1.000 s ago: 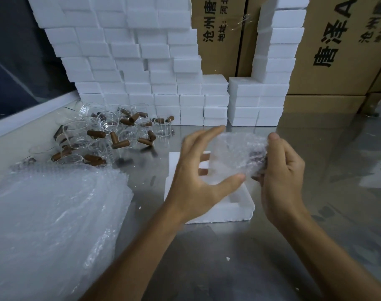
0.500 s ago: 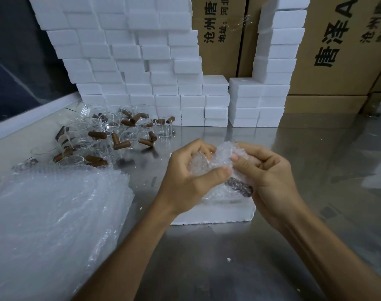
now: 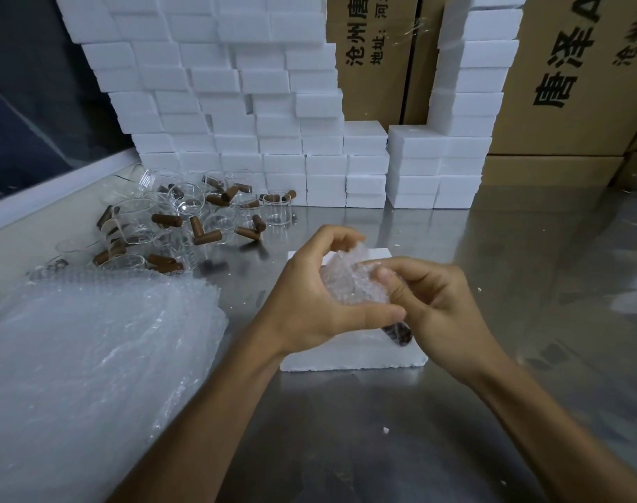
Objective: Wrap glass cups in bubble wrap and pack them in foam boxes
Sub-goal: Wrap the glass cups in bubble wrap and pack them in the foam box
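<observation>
Bubble-wrapped glass cup, brown handle protruding, clamped between left hand and right hand above the open foam box on the worktop: a loosened pinch likely lets the wrap spring open.

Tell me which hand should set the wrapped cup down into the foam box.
Left, probably. The left hand cups the wrapped cup in a full grip, directly above the foam box. The right hand only pinches the wrap's edge, so it can let go.
</observation>
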A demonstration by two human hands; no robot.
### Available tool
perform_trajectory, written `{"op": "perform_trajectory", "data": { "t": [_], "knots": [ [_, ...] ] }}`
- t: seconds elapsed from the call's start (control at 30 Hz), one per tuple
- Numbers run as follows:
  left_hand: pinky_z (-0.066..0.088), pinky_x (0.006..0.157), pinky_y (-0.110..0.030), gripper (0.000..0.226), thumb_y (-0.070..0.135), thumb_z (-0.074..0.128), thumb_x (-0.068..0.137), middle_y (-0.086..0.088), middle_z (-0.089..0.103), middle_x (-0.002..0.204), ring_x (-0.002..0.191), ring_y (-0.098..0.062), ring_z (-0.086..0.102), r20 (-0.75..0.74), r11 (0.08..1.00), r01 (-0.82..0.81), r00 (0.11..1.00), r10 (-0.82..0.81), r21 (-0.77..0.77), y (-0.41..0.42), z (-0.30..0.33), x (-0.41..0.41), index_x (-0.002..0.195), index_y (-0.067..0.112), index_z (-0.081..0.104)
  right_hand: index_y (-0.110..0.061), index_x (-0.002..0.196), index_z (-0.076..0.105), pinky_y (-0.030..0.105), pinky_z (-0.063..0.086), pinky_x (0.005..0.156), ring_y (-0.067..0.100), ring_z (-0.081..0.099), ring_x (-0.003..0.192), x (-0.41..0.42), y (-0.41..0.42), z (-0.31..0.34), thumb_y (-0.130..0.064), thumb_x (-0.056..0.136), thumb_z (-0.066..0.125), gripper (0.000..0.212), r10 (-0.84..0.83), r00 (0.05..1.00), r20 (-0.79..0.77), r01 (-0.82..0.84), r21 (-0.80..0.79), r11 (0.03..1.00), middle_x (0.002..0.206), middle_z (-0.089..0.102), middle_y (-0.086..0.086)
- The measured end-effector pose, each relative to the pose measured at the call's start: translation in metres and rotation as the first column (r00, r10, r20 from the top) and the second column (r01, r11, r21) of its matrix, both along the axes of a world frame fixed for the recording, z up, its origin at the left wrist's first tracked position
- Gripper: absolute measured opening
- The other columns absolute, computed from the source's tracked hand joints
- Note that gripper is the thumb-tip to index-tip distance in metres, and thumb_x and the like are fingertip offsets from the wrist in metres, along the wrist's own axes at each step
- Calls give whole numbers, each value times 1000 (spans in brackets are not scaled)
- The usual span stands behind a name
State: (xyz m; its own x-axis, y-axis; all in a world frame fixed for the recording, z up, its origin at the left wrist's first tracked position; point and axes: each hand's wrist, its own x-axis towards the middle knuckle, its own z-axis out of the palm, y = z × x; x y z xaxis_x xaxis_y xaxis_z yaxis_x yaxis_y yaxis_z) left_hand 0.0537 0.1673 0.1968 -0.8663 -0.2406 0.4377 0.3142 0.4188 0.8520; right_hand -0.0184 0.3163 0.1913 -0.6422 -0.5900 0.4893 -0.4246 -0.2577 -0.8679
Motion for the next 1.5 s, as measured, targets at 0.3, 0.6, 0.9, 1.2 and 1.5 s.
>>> {"op": "perform_trajectory", "data": {
  "t": [0.3,0.6,0.9,1.2,1.5],
  "knots": [
    [54,80,-32,63,15,88,52,-8,67,104,89,-14,65,64,995,79,995,-76,-53,2,1,-1,108,12,59,-34,65,40,31,36,69,10,40,58,8,-5,-4,-36,102,33,38,99,873,-478,12,224,974,59,39,-7],
    [52,72,-26,50,7,87,62,-7,66,90,79,-14,62,103,997,65,992,-69,43,0,5,-2,103,0,59,-7,97,68,31,49,76,14,63,88,6,-6,-13,-35,96,52,32,-134,893,-430,158,19,987,91,65,-2],
    [51,73,-29,47,25,87,57,-1,65,86,79,-14,60,131,987,40,990,-61,158,-1,7,1,96,8,64,-33,84,59,13,38,66,2,56,65,14,-8,-16,-28,96,52,14,-67,920,-387,46,-62,997,69,57,-24],
    [56,68,-31,59,51,91,46,3,70,87,81,-10,69,303,936,-90,953,-19,340,9,2,-4,88,15,69,-20,100,70,38,51,81,23,64,94,1,-3,-16,-42,75,79,34,56,949,-310,-11,147,989,94,63,-2],
    [38,48,-23,81,76,77,50,-3,67,86,78,-22,65,372,809,-262,927,58,527,1,9,-5,104,17,70,-14,135,55,37,55,89,17,54,114,-9,-5,-23,-35,71,89,76,-169,744,-647,308,108,945,125,50,2]
  ]
}}
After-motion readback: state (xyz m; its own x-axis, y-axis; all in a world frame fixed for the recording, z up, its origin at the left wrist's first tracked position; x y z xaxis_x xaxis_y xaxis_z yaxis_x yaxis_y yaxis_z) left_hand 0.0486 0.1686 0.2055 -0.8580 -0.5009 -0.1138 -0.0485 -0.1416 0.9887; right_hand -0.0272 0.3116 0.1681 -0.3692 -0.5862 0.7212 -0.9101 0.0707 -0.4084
